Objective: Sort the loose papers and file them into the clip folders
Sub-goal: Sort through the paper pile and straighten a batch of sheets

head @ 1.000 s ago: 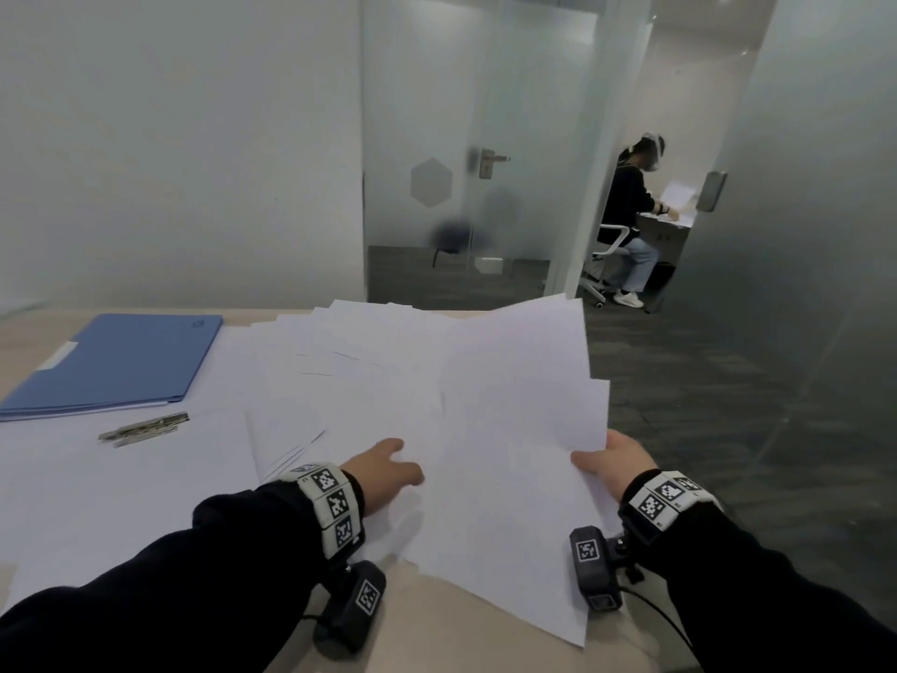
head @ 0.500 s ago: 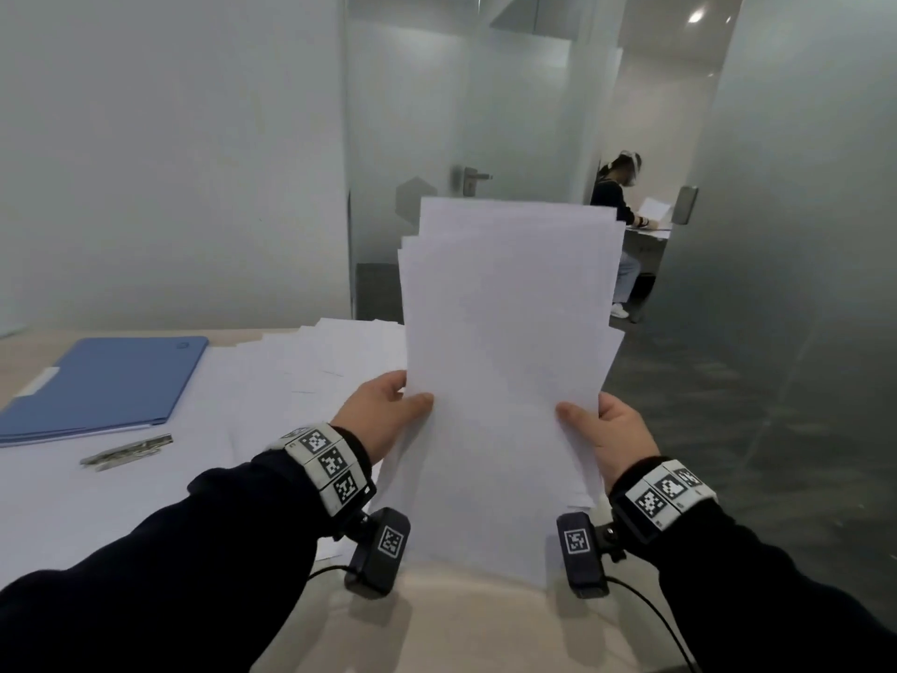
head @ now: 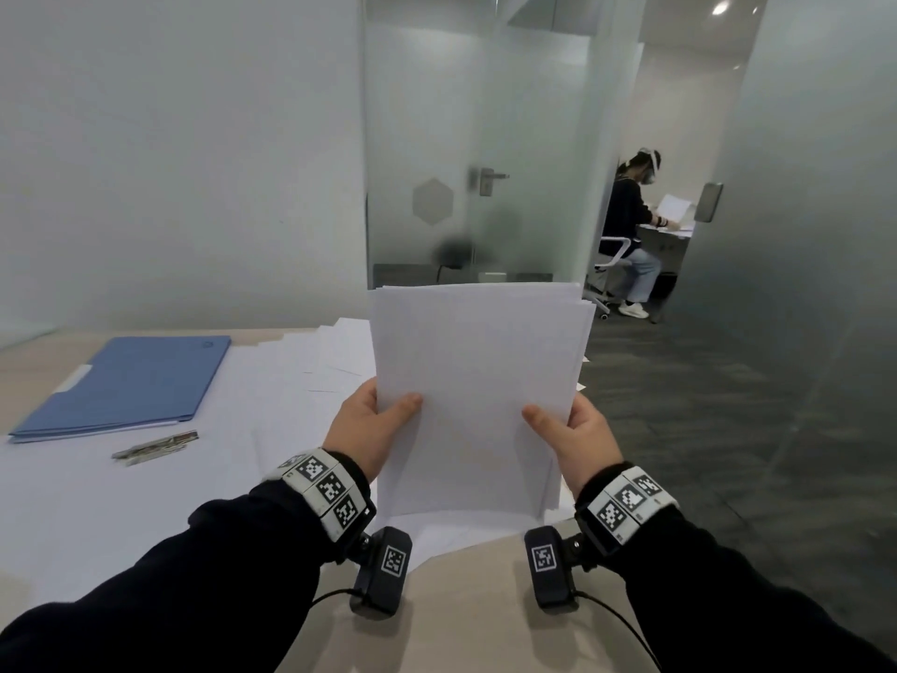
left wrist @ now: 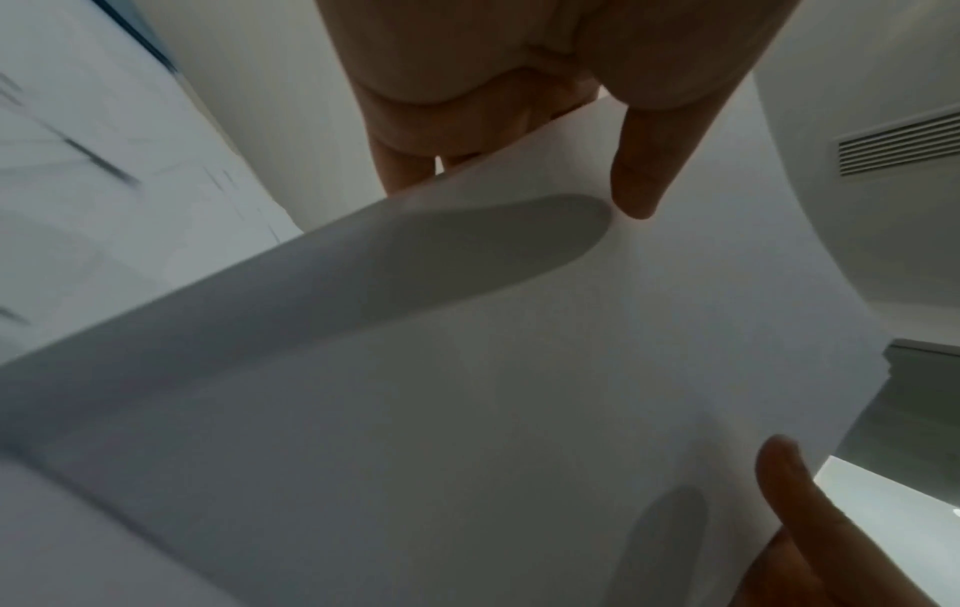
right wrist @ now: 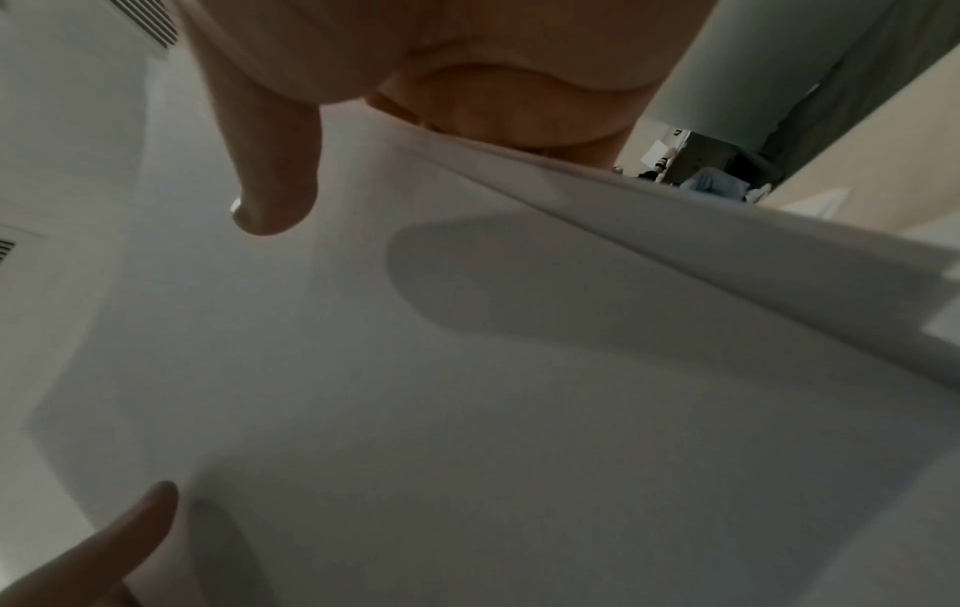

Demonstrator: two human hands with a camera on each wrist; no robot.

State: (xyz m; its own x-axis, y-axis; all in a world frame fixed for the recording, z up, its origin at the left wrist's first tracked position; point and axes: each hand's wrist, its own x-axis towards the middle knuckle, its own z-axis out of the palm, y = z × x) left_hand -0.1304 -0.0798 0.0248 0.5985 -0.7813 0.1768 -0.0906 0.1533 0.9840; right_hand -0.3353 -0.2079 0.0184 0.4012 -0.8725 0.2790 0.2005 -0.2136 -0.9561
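Paper stack (head: 473, 395) now upright and squared off the table (head: 466, 614), no longer fanned flat. Left hand (head: 371, 432) and right hand (head: 580, 437) pinch its side edges. Blue clip folder (head: 126, 381) waits far-left; filing probably next.

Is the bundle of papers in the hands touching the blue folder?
Apart. The head view shows the bundle upright in both hands, with paper-covered table between it and the blue folder.

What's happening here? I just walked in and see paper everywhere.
A person holds a stack of white papers upright over the table, left hand and right hand each gripping a side edge. More loose sheets lie spread across the table. A closed blue folder and metal clips lie to the left, untouched.
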